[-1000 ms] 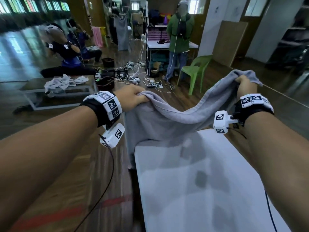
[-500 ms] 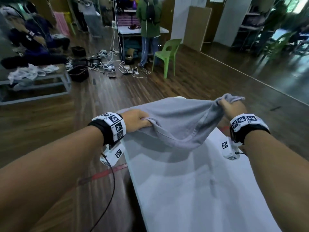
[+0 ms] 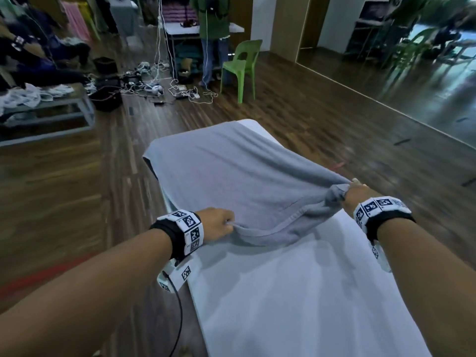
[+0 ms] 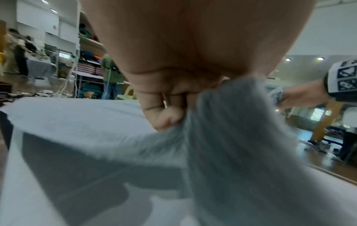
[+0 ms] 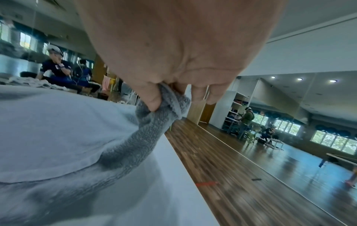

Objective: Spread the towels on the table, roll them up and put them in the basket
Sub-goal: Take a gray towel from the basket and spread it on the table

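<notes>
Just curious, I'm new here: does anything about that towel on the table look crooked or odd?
A little. The towel lies askew on the table, its far left corner hanging over the edge. The near edge is still lifted, pinched by the left hand and right hand.

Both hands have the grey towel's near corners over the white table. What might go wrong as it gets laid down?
1. The grey terry towel already overhangs the narrow white table at its far left corner; it may land skewed or slide off.
2. The near edge sags between the left hand and right hand, so it might settle wrinkled.
3. The right hand's corner is bunched and may stay folded.
</notes>
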